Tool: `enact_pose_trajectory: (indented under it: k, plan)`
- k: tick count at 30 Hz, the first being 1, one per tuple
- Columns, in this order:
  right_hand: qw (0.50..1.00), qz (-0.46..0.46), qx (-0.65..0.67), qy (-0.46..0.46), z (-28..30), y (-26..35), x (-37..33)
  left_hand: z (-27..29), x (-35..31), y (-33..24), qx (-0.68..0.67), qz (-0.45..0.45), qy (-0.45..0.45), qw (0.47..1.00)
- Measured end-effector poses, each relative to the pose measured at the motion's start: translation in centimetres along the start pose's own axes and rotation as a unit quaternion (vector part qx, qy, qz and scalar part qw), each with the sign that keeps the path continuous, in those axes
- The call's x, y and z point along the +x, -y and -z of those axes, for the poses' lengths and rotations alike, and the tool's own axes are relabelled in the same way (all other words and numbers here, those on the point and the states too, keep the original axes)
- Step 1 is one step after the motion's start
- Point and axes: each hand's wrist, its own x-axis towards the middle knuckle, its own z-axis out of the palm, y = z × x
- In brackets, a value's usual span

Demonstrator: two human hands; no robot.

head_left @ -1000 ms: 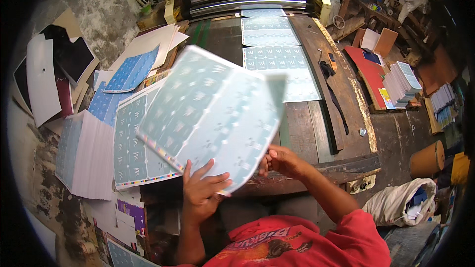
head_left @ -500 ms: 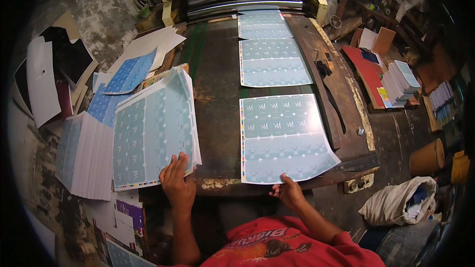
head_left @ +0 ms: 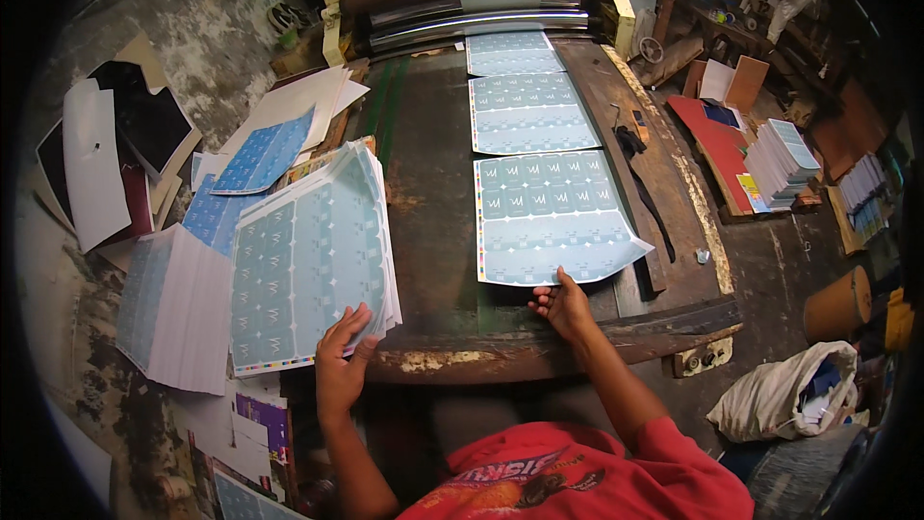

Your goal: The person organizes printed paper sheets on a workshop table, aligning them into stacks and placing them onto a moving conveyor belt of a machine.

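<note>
A large pale blue-green printed sheet (head_left: 553, 221) lies on the dark machine bed, its near right corner curling up. My right hand (head_left: 565, 308) pinches the sheet's near edge, thumb on top and fingers curled below. To the left stands a tall stack of similar printed sheets (head_left: 308, 270), their far corner lifting. At its near right corner rests my left hand (head_left: 345, 356), open, the fingers stretched over the edge and the thumb apart. Further up the bed, a second printed sheet (head_left: 532, 114) and a third sheet (head_left: 515, 53) lie in line toward the rollers.
Shiny metal rollers (head_left: 481, 24) span the bed's far end. A raised rail (head_left: 626, 193) runs along the sheets' right side, with a black strap (head_left: 654, 202) across it. Blue sheets (head_left: 265, 154) and another white-edged stack (head_left: 188, 313) stand left. A white sack (head_left: 784, 390) sits at lower right.
My right hand has pushed the near sheet forward, closing the gap to the sheet ahead. My left hand stays at the stack's corner, its thumb now more apart.
</note>
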Motion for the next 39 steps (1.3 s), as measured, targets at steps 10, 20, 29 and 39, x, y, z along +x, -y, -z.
enact_pose_trajectory:
  k: [10, 20, 29, 39]
  plan:
    - [0.997, 0.072, 0.004, -0.029, -0.8, -0.1, 4.7, 0.9, 0.7, 1.6, -0.238, 0.172, -0.091, 0.952]
    - [0.998, 0.053, 0.007, -0.025, -3.4, 0.2, 2.4, 1.2, -0.3, -0.2, -0.277, 0.032, -0.385, 0.880]
    - [0.942, -0.017, -0.170, 0.290, -5.8, 2.4, -10.2, -3.2, -3.1, -5.0, -0.002, -0.233, 0.113, 0.966]
    - [0.989, -0.066, -0.117, 0.069, 4.9, -5.8, -13.4, -1.6, -0.9, -0.2, 0.159, -0.127, -0.045, 0.978]
